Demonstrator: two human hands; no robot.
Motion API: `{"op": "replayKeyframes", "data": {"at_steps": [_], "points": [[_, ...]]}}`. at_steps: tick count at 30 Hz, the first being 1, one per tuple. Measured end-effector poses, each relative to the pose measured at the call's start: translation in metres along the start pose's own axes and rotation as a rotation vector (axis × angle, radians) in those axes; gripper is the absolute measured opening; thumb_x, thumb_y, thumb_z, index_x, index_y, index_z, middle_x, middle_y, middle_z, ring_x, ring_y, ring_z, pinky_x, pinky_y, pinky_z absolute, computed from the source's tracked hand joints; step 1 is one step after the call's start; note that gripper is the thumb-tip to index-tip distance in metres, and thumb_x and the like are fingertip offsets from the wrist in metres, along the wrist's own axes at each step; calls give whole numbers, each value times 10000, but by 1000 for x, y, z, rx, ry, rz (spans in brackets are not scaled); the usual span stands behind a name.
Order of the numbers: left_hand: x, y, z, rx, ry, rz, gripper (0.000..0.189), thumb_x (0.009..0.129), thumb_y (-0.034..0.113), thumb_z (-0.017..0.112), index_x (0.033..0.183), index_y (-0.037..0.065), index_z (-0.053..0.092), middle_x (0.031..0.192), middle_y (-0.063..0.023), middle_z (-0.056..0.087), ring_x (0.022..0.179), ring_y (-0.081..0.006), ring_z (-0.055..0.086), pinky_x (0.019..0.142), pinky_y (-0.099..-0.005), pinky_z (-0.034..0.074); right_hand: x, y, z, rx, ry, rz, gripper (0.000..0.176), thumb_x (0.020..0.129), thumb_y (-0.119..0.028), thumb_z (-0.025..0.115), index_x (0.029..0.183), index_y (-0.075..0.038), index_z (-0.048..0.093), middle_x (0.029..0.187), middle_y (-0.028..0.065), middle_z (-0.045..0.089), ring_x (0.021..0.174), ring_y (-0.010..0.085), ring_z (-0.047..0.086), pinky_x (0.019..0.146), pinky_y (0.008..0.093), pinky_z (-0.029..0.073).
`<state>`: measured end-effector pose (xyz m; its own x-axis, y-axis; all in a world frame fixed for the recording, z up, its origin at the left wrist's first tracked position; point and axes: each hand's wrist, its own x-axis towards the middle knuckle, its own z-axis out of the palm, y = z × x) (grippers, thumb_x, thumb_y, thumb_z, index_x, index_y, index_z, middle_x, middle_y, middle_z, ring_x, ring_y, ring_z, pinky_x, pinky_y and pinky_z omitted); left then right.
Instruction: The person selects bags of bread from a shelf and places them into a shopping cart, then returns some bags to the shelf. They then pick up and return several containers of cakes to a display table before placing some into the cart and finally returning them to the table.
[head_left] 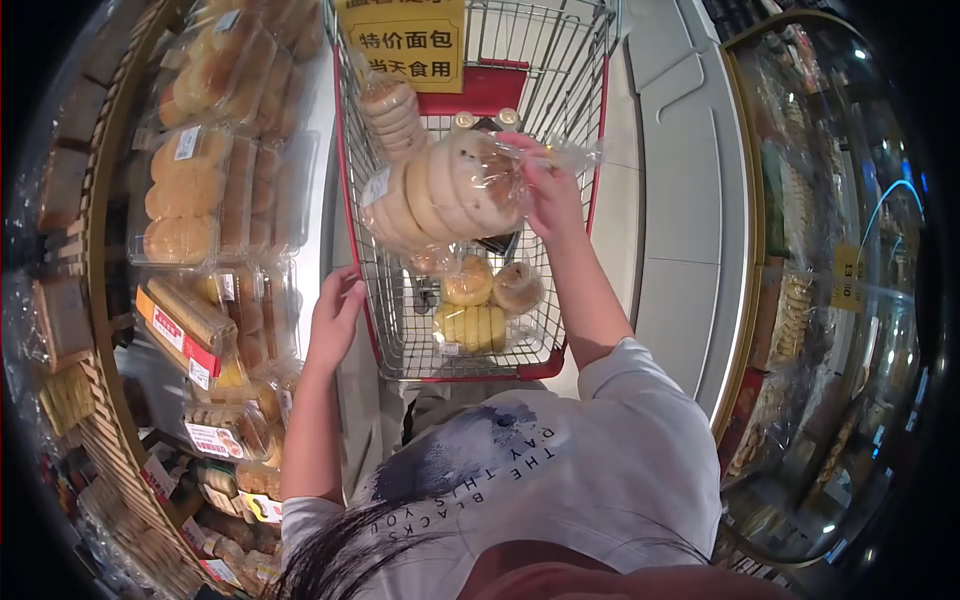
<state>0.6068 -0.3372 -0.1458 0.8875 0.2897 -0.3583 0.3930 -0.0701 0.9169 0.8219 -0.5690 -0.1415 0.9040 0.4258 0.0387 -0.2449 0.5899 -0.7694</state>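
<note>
My right hand (552,195) is closed on the gathered plastic at the right end of a bagged sliced loaf (432,195). The loaf hangs tilted over the shopping cart (556,362), its white label turned to the left. My left hand (338,305) is beside the cart's left red rim, fingers loosely bent and apart, with nothing in them. Lower in the basket lie yellow sliced rolls (470,328) and round buns (518,288) in clear wrap. Another bagged sliced loaf (390,115) leans at the cart's far left, and the held loaf partly hides a dark package.
Shelves of packed buns (186,195) and boxed bread (180,325) run along the left. A yellow sign (402,45) stands at the cart's far end. On the right, a gold-edged display case (745,400) holds wrapped goods with a yellow price tag (848,278).
</note>
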Motion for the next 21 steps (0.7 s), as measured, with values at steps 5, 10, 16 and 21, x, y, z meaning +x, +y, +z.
{"op": "replayKeyframes", "data": {"at_steps": [5, 10, 16, 21], "points": [[116, 13, 29, 182, 141, 215, 491, 846, 267, 558, 1227, -11, 420, 1245, -187, 430, 1151, -266, 441, 951, -346, 353, -67, -63, -64, 237, 3, -93, 320, 899, -352, 446, 973, -58, 549, 1183, 175, 500, 1096, 337, 478, 922, 467, 403], [251, 1, 48, 172, 375, 186, 654, 735, 333, 651, 1182, -91, 432, 1174, -236, 486, 1128, -313, 463, 941, -344, 358, -147, -96, -89, 295, 106, -169, 312, 916, -402, 376, 1023, -179, 566, 1190, 133, 487, 1135, 430, 414, 896, 564, 404], [368, 2, 39, 280, 431, 220, 651, 663, 345, 711, 1095, -94, 499, 1001, -238, 593, 939, -332, 577, 825, -358, 443, -191, -130, -52, 192, 380, -305, 221, 900, -271, 412, 944, -116, 563, 987, 101, 551, 981, 321, 527, 790, 421, 485], [372, -9, 54, 278, 665, 97, 327, 752, 235, 635, 930, -35, 583, 886, -185, 622, 821, -330, 595, 733, -371, 463, -194, -118, -50, 83, 407, -298, 195, 870, -252, 423, 908, -111, 553, 947, 95, 548, 934, 305, 525, 764, 407, 479]]}}
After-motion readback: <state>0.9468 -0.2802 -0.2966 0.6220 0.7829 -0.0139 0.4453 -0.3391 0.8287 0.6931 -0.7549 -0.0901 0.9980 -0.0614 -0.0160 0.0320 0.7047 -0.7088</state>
